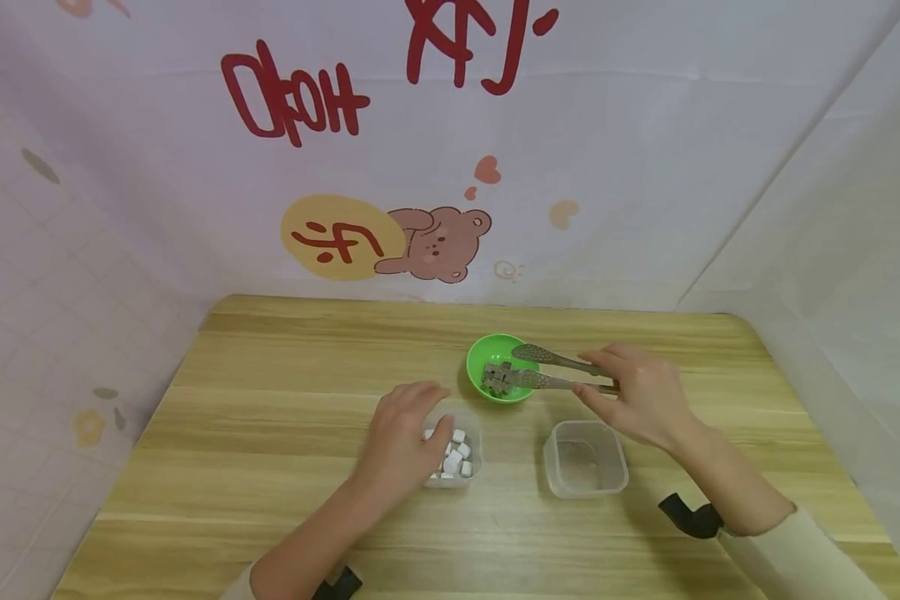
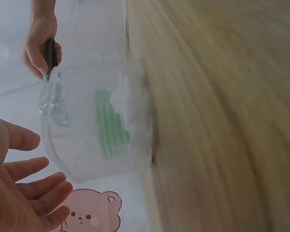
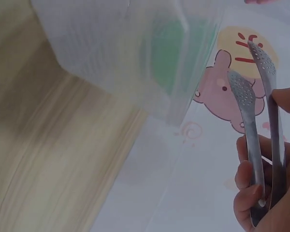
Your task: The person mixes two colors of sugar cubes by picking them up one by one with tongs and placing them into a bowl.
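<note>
Metal tongs (image 1: pixel 562 361) are in the right hand's (image 1: pixel 648 396) grip, tips spread over the green bowl (image 1: pixel 495 348) toward the desk's (image 1: pixel 270 375) back edge, nothing pinched that I can see. Gray-brown cubes (image 1: pixel 497 379) sit in that bowl, white cubes (image 1: pixel 453 461) in the left plastic box (image 1: pixel 476 429), none visible in the right plastic box (image 1: pixel 555 471), so I'd guess the tong work's pretty early. Left hand's (image 1: pixel 405 433) relaxed beside the white ones, not gripping anything.

Wood-grain table (image 1: pixel 232 417) — green bowl (image 1: pixel 489 347), two clear tubs (image 1: pixel 585 487).
</note>
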Motion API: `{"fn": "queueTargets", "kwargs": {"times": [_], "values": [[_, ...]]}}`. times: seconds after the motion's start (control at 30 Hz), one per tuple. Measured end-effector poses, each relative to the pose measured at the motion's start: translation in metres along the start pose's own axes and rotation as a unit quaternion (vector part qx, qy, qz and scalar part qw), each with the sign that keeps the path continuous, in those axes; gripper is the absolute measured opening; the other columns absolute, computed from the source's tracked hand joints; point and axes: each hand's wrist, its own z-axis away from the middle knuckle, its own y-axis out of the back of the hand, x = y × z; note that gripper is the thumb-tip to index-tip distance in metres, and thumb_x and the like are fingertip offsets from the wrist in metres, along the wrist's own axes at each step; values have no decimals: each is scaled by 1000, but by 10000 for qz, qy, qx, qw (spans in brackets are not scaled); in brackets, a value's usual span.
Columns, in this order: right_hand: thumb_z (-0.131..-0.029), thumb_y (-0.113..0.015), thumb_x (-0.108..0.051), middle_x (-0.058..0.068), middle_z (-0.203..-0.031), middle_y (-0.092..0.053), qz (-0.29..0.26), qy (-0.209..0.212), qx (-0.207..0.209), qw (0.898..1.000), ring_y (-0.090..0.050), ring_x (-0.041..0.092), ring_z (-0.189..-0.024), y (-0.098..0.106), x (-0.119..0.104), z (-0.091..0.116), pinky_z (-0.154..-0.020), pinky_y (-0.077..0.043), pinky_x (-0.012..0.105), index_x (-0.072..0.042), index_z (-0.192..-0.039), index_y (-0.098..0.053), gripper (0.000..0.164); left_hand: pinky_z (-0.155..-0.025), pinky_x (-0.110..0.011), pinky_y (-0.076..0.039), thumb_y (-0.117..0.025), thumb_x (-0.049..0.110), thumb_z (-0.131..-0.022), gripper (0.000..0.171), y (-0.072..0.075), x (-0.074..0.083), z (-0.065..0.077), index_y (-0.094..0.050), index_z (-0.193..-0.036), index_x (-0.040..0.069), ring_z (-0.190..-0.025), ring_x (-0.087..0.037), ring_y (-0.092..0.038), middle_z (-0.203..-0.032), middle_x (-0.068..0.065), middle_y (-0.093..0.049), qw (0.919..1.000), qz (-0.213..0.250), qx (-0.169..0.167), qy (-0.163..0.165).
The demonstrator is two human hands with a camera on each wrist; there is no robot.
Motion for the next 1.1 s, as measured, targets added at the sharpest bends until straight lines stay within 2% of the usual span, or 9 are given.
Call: {"fn": "queueTargets", "kwargs": {"times": [0.23, 0.43, 0.6, 0.87, 1.1], "values": [[-78, -76, -30, -1, -88, -70, -170, 23, -21, 9999, -65, 13, -67, -3, -13, -2, -51, -46, 30, -10, -99, -78, 29, -105, -55, -46, -77, 12, -91, 32, 4, -11, 4, -74, -121, 0, -120, -35, -64, -122, -13, -72, 9993, -211, 60, 310], [-76, -76, -30, -8, -84, -68, -244, 73, -55, 9997, -63, 10, -69, -7, -23, -4, -52, -45, 29, -13, -94, -76, 24, -110, -55, -41, -76, 15, -92, 35, 6, -16, 5, -72, -123, -2, -121, -36, -64, -122, -16, -73, 9966, -456, 4, 680], [-76, -80, -34, -10, -85, -67, -283, 119, -155, 9994, -63, 9, -72, -7, -32, -4, -53, -47, 30, -13, -97, -76, 30, -111, -54, -39, -76, 19, -93, 34, 10, -18, 6, -73, -120, -2, -119, -36, -66, -118, -16, -74, 9931, -663, -161, 949], [-74, -83, -32, -10, -88, -67, -467, 387, -311, 9977, -65, 6, -75, -7, -44, -5, -56, -51, 29, -11, -100, -76, 35, -104, -55, -46, -74, 17, -94, 26, 12, -19, 6, -76, -110, -3, -113, -37, -69, -111, -17, -76, 9901, -612, -456, 1182], [-75, -83, -29, -11, -84, -67, -582, 686, -367, 9953, -65, 7, -70, -12, -53, -8, -53, -49, 25, -12, -100, -75, 32, -91, -50, -55, -72, 14, -94, 14, 11, -19, 7, -79, -99, 2, -99, -29, -74, -98, -11, -78, 9902, -403, -518, 1234]]}}
